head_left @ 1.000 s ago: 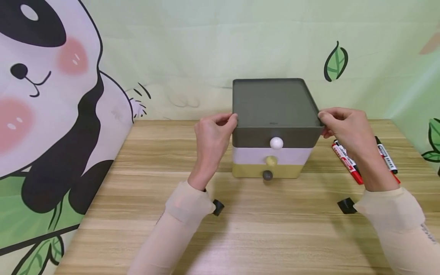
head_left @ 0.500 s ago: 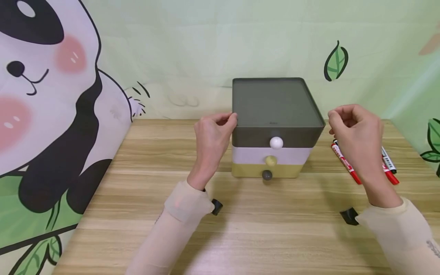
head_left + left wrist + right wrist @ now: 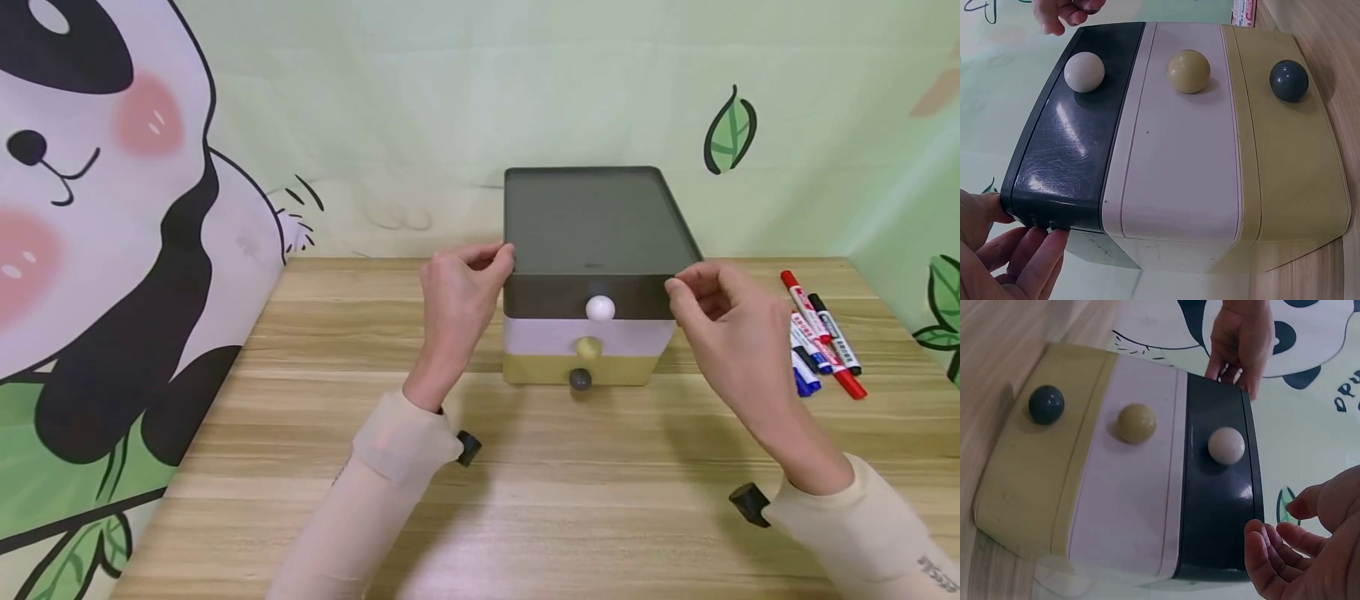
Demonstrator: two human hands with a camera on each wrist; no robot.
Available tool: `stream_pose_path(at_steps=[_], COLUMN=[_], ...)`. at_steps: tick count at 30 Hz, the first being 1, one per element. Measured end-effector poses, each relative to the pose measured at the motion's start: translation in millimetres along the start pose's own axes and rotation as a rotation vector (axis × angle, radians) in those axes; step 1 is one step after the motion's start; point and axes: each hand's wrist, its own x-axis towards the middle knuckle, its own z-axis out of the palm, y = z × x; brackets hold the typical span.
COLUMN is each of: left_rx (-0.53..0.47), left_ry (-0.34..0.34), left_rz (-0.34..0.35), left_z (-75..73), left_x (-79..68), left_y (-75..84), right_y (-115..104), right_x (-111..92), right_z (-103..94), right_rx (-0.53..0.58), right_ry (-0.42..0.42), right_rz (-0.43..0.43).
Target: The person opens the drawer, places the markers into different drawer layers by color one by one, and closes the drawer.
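Observation:
A small three-tier drawer box (image 3: 555, 335) stands on the wooden table. Its top tier is dark grey with a white knob (image 3: 600, 307), the middle one pale pink with a yellow knob (image 3: 588, 347), the bottom one mustard with a dark grey knob (image 3: 580, 379). At the box's top left front corner, my left hand (image 3: 465, 287) pinches the dark tier, thumb above and fingers beneath, as the left wrist view shows. My right hand (image 3: 1310, 544) is near the opposite front corner, fingers loosely bent and the thumb apart from them, nothing held.
Several red, blue and black markers (image 3: 836, 333) lie in a loose pile right of the box. A pale green backdrop (image 3: 420, 108) with a panda and leaves rises behind the table (image 3: 585, 517). Black wrist pieces (image 3: 468, 448) stick out from both sleeves.
My right hand let go of the box's right edge, drew off to the right, then came back left and lower in front of that corner, uncovering more markers. My left hand stayed put.

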Motion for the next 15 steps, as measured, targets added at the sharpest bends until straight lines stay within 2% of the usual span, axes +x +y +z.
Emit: stream_pose_path(at_steps=[9, 15], left_rx=[0.019, 0.022], left_ry=[-0.003, -0.005], left_rz=[-0.011, -0.016], left_z=[-1.2, -0.6], left_x=[1.1, 0.9], left_y=[1.7, 2.0], right_y=[-7.5, -8.1], right_x=[-9.4, -13.0], right_z=[22.7, 39.8], right_rx=[0.019, -0.032], right_ry=[-0.082, -0.117], right_rz=[-0.096, -0.159])
